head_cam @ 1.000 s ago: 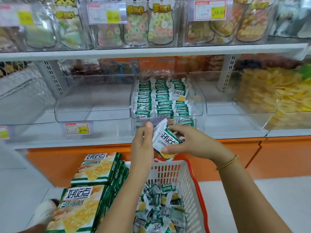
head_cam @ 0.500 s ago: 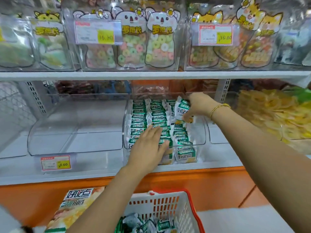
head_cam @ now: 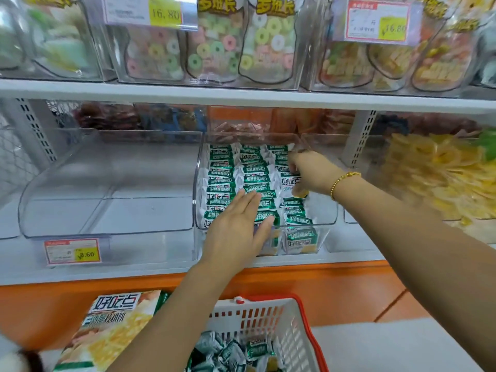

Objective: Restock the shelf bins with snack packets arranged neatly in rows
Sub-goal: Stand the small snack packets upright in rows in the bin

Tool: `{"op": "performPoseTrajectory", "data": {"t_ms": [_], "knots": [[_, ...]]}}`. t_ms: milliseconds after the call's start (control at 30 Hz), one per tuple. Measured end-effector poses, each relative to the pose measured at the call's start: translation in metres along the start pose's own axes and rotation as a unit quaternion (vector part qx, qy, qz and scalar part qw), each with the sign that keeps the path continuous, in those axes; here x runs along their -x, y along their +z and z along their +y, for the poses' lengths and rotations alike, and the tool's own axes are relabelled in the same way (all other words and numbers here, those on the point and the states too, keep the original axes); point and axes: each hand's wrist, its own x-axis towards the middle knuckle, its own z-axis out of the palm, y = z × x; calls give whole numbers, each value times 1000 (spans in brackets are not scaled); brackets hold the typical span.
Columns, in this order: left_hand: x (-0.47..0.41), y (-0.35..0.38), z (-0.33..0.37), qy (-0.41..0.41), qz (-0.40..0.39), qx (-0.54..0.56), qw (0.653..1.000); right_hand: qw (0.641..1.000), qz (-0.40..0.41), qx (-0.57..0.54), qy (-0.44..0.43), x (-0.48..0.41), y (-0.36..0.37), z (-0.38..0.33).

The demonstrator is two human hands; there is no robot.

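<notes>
A clear shelf bin on the middle shelf holds three rows of green-and-white snack packets. My left hand lies flat with straight fingers on the front packets of the middle row. My right hand reaches into the right row and pinches one green-and-white packet standing on edge there. Below, a white basket with a red rim holds more loose packets.
An empty clear bin stands left of the stocked one, with an 8.60 price tag. Yellow snack bags fill the bin at right. Bags of ring candy sit on the shelf above. A large cracker pack lies left of the basket.
My right hand carried a packet from above the basket up into the bin's right row. My left hand moved onto the front packets and stays flat there. The view has come closer to the shelf.
</notes>
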Motion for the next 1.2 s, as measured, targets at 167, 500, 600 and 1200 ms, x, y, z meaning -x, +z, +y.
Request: {"op": "performPoseTrajectory", "data": {"t_ms": [167, 500, 600, 1200], "knots": [[1, -5, 2, 2, -21, 32, 999, 999, 33, 19, 24, 18, 9, -12], [56, -13, 10, -11, -65, 154, 986, 999, 12, -33, 35, 53, 28, -28], [65, -12, 13, -21, -87, 146, 985, 996, -3, -76, 54, 62, 27, -32], [277, 98, 19, -350, -285, 241, 860, 925, -307, -216, -51, 230, 181, -99]]}}
